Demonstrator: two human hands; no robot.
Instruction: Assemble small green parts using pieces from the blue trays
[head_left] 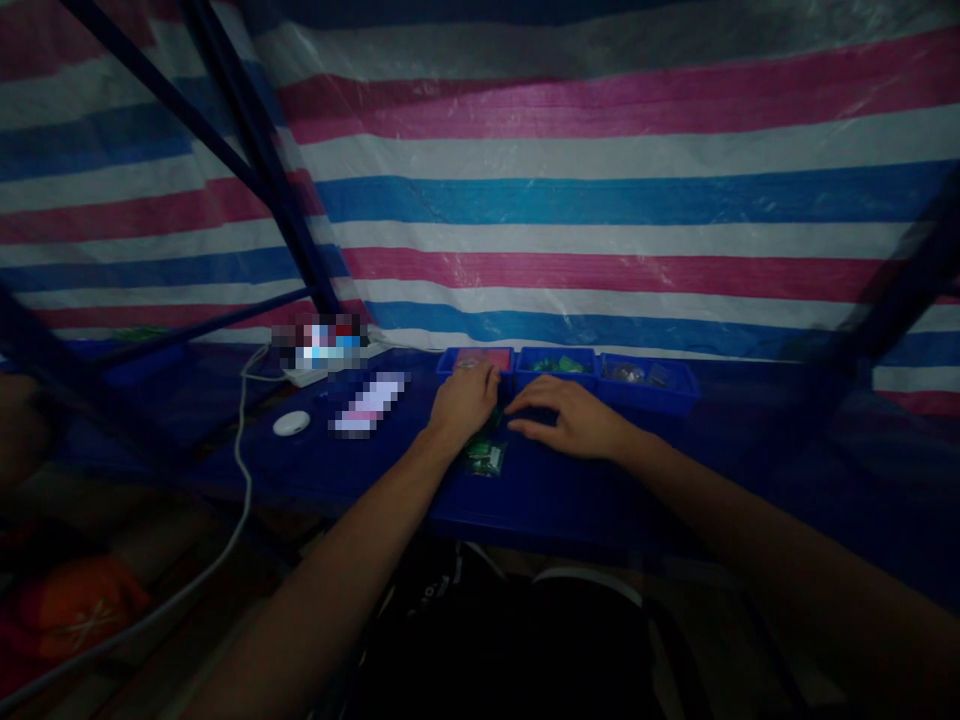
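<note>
My left hand (465, 400) is at the front edge of the left blue bin (444, 362), which has reddish and pale contents. Its fingers are bent close together, and whatever they hold is hidden. To its right, my right hand (566, 415) hovers over the table with thumb and fingers apart, nothing visible between them. A small clear packet with green contents (484, 458) lies on the blue table just below my left wrist. Something dark green shows dimly between the two hands.
Behind my right hand stand a blue bin with green packets (555, 364) and a blue bin with small silvery pieces (637, 373). A phone (370, 404), a white round object (292, 423) and a white cable (244, 440) are at left. Another person's orange garment (82, 605) shows lower left.
</note>
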